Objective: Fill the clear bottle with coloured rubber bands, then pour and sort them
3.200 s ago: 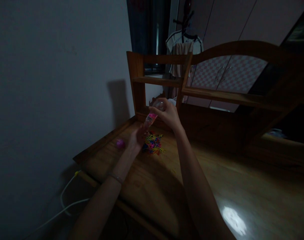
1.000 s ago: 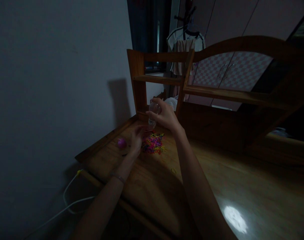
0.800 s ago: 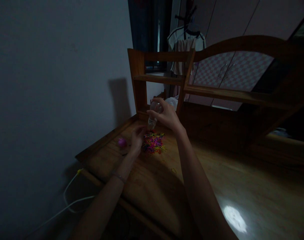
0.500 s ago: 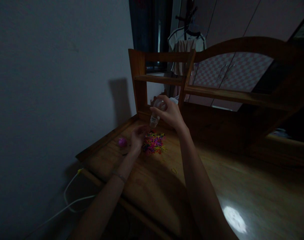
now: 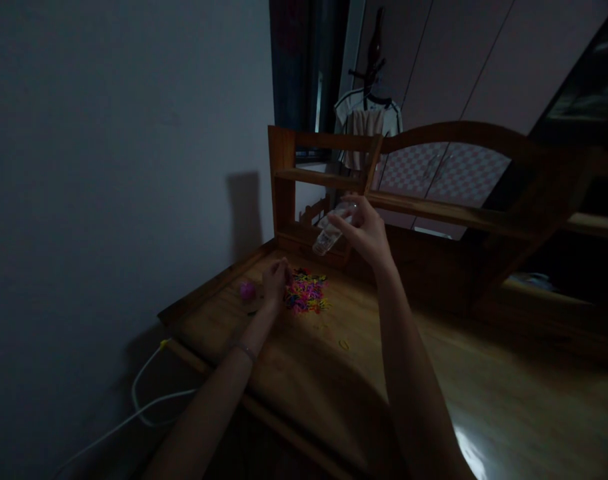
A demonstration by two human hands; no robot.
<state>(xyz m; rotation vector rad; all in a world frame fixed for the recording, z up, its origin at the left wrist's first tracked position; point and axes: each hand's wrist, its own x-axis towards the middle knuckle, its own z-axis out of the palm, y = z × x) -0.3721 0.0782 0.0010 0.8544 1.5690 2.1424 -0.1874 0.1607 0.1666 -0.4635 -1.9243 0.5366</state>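
Note:
My right hand (image 5: 367,230) grips a clear bottle (image 5: 329,237), which is tilted with its narrow end down to the left, in the air above the desk. Several small colourful rubber bands (image 5: 307,293), yellow, pink, purple and black, lie in a pile on the wooden desk below it. At the pile's left edge is my left hand (image 5: 275,283), its fingers drawn together; what they hold, if anything, is hidden. To the left of that hand sits a small round purple thing (image 5: 247,289), too blurred to name.
A lone yellow band (image 5: 344,345) lies nearer the desk's front. Behind the pile rises a wooden shelf frame (image 5: 283,193), with a wall (image 5: 194,200) on the left. A white cable (image 5: 137,407) hangs off the front left corner.
My right hand has moved the bottle up and right, away from the pile. The fingers of my left hand have drawn together beside the bands. The view has shifted slightly.

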